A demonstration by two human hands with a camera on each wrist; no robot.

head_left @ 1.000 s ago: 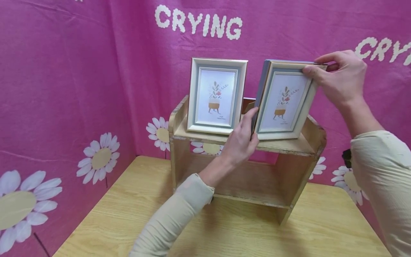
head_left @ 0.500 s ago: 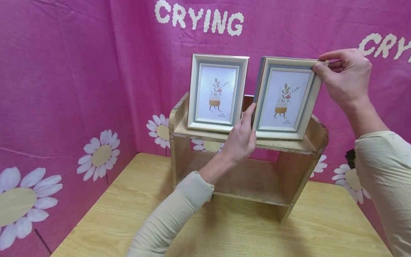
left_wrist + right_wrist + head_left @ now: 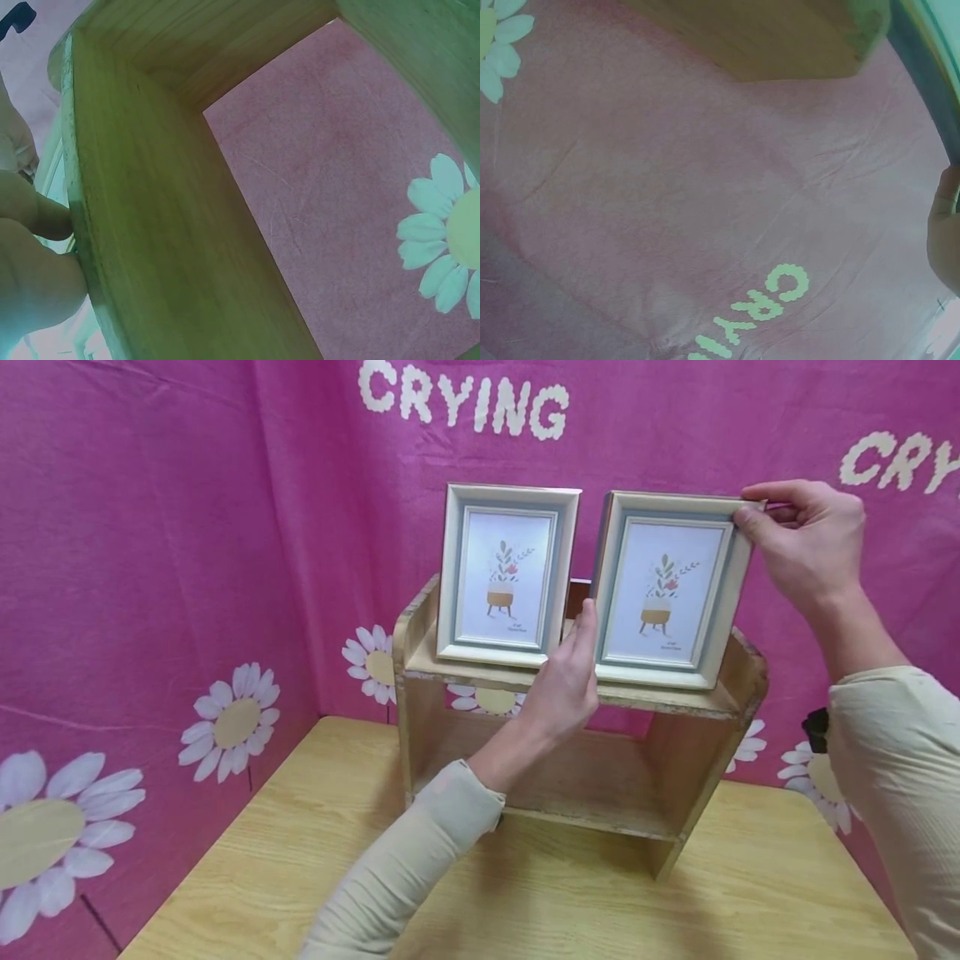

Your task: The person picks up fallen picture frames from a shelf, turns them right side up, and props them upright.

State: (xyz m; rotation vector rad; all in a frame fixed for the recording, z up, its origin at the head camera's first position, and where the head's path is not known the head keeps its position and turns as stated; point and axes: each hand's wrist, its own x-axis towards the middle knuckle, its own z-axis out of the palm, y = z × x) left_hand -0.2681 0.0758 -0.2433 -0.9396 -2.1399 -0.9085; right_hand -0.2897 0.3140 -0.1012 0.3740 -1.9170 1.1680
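Two cream-and-blue picture frames with a potted-plant print stand on the top board of a small wooden shelf point(image 3: 555, 760). My right hand point(image 3: 813, 547) pinches the upper right corner of the right picture frame point(image 3: 667, 593), thumb in front and fingers at the top edge. At that frame's lower left edge, my left hand point(image 3: 562, 685) touches it with fairly straight fingers. The left picture frame point(image 3: 504, 581) stands just beyond the left hand. In the left wrist view, the left hand's fingers point(image 3: 37, 270) lie at the shelf's front edge.
The shelf stands on a light wooden table point(image 3: 300, 860). Behind and to the left hangs a pink cloth point(image 3: 172, 527) with daisies and white letters. Some small dark object point(image 3: 816, 728) shows beside the right sleeve. A brown piece point(image 3: 576, 597) shows between the frames.
The right picture frame has turned to face more forward, and its left side shows less. The left hand's fingers have straightened along its edge. The right hand has shifted slightly right, still pinching the corner.
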